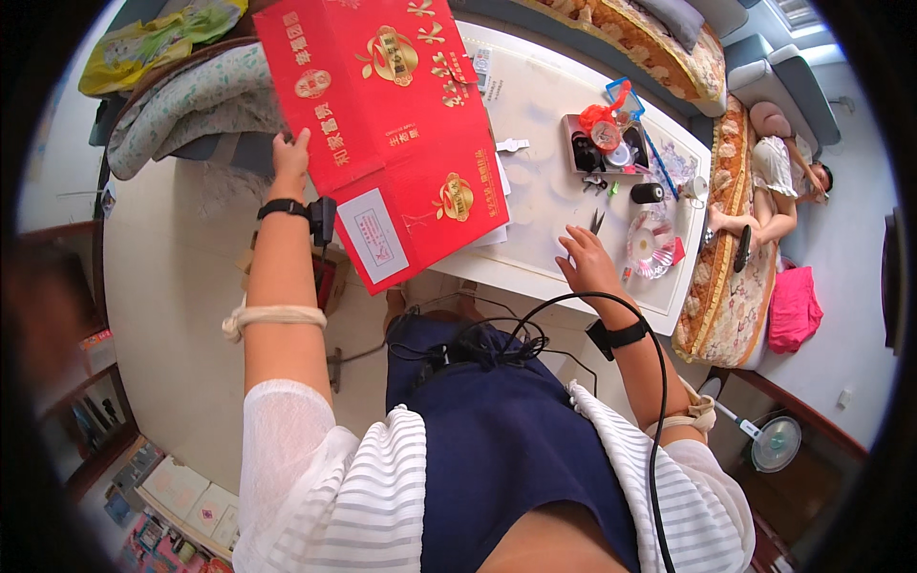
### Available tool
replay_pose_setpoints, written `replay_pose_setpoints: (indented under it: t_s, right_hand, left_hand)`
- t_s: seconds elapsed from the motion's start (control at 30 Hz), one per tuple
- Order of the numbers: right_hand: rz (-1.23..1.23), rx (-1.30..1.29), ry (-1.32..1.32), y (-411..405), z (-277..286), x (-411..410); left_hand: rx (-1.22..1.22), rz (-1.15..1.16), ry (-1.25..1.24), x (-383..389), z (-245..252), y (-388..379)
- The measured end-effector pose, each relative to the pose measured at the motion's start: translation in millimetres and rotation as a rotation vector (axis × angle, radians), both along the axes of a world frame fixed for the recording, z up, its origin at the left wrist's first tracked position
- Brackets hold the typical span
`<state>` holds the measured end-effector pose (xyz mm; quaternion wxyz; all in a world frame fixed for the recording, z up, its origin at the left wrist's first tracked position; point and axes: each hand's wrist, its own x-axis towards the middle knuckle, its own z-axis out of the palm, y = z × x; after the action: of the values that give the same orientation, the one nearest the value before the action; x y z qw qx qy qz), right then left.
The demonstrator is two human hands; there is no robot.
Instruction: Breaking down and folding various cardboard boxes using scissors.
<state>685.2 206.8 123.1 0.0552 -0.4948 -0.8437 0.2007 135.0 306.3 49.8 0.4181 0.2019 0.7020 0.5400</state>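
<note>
My left hand (291,163) grips the left edge of a large red cardboard carton (423,136), which looks folded flat. Gold printing covers it, and a white label (372,235) with writing sits near its lower corner. The carton slants over the left end of a white table (516,266), with sheets of paper (503,174) showing from beneath its right side. My right hand (591,259) hovers at the table's near side, holding nothing, fingers spread a little. Just beyond its fingertips lie dark scissors (597,220). Right of that hand is a scalloped clear dish (637,230).
On the table, an open box (609,172) holds small items and a red plastic bag (602,113). Nearby are a black spool (647,193) and a white mug (693,188). A person (774,172) lies on the sofa at right. A black cable (660,401) loops beside my right arm.
</note>
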Motion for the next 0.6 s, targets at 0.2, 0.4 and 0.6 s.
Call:
replay_pose_setpoints:
  t_s: [0.2, 0.4, 0.6]
  right_hand:
    - [0.073, -0.080, -0.065, -10.0, -16.0, -6.5]
    - [0.116, -0.338, -0.058, 22.2, -79.0, -15.8]
    - [-0.227, -0.567, -0.210, 81.7, -213.2, -22.2]
  left_hand:
    - [-0.585, -0.170, 0.707, 22.2, -69.2, -73.2]
    - [-0.768, -0.272, 0.544, 41.7, -109.7, -263.3]
    - [-0.872, 0.049, 0.121, 27.2, -122.5, -409.1]
